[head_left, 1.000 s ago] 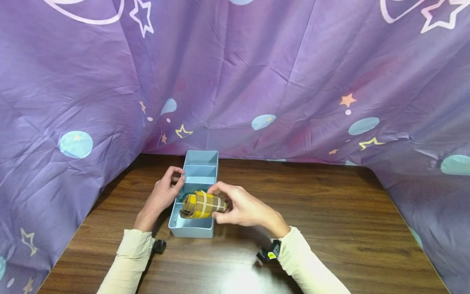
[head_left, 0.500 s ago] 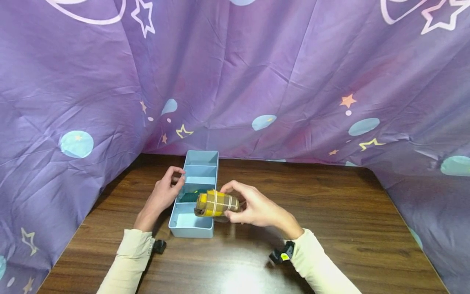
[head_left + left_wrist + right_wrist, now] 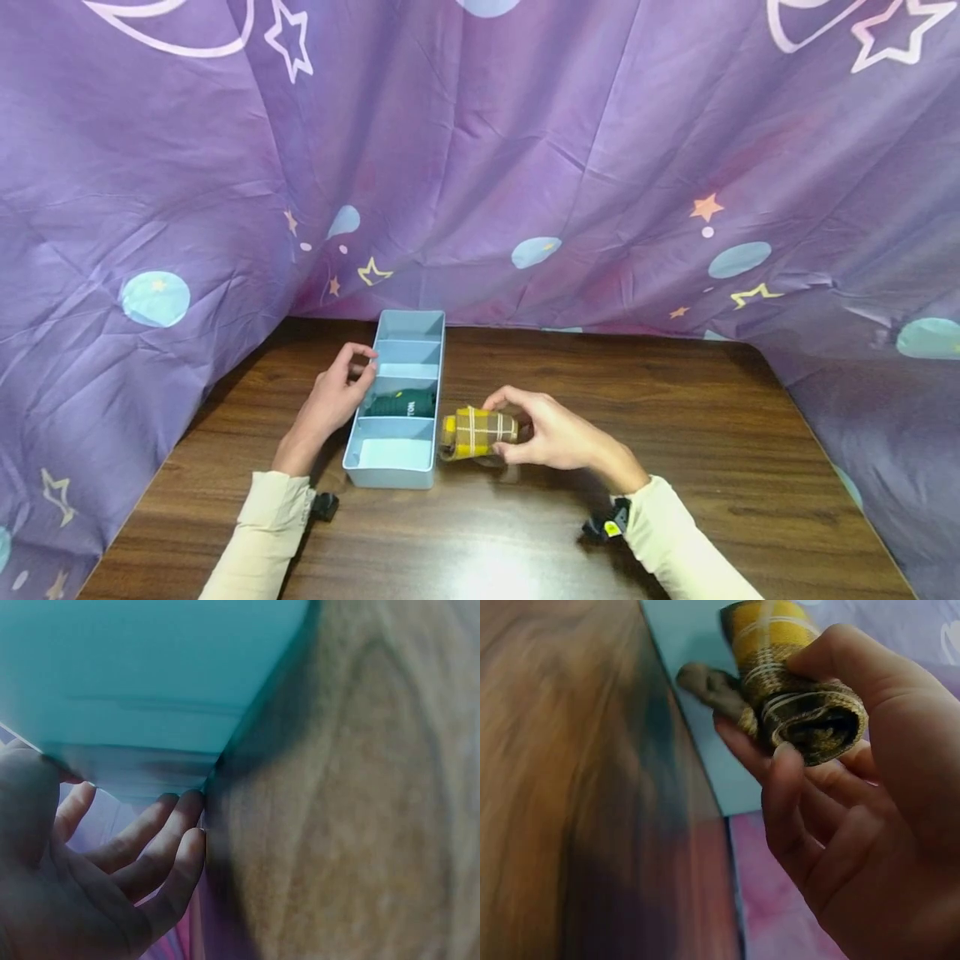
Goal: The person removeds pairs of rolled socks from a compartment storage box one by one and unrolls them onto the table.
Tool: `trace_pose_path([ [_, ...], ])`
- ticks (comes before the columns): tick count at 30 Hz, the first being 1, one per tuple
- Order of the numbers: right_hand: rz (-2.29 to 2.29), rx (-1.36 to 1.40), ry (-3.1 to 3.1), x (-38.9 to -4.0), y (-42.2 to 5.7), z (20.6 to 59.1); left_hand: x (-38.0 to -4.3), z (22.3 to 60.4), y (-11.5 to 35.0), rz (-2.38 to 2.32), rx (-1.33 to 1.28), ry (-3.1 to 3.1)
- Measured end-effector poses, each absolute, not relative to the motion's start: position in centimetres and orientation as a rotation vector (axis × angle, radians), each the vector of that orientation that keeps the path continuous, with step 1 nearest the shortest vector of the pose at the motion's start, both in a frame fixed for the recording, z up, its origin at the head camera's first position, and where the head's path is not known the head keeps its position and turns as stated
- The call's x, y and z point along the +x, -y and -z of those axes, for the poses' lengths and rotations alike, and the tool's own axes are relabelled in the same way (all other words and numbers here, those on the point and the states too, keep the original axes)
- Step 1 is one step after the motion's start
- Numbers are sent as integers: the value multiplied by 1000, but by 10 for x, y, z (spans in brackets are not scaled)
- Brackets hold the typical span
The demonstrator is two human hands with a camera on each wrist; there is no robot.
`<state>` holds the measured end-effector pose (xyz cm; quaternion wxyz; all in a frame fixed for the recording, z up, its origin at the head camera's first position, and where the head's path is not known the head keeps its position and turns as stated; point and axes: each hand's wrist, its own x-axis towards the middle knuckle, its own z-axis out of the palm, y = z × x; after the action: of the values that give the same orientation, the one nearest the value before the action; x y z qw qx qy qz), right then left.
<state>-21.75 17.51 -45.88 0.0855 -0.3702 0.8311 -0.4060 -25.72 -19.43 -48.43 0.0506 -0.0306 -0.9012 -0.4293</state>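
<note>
In the head view a long light-blue divided box (image 3: 390,477) stands lengthwise on the table. My left hand (image 3: 341,396) rests at its left side, fingers loosely bent; the left wrist view has the fingertips (image 3: 191,802) right at the box wall. My right hand (image 3: 558,433) grips a rolled plaid cloth (image 3: 480,432), yellow and brown with white lines, just right of the box's front compartment. Thumb and fingers close round the roll's end in the right wrist view, where a brown flap (image 3: 709,686) sticks out. A dark green rolled cloth (image 3: 401,403) with pale lettering lies in the compartment behind the front one.
The box sits on the left part of a dark wooden table (image 3: 675,467), close to the back edge. A purple curtain (image 3: 480,167) with stars and planets hangs behind and along both sides. Black wrist cameras (image 3: 324,507) are strapped to both wrists.
My right hand has carried the plaid roll rightward from over the front compartment to beside the box. The green roll now shows fully. My left hand stays at the box's side.
</note>
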Motion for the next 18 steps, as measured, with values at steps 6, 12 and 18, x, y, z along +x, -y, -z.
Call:
trace_pose_path([
  [6, 1079, -1063, -2571, -221, -191, 473, -256, 484, 193, 1322, -91, 2743],
  [12, 1023, -1045, -2598, -225, -203, 485, -256, 485, 193, 1317, -98, 2738],
  [18, 986, -1080, -2641, -228, -205, 487, -258, 483, 193, 1235, -139, 2723],
])
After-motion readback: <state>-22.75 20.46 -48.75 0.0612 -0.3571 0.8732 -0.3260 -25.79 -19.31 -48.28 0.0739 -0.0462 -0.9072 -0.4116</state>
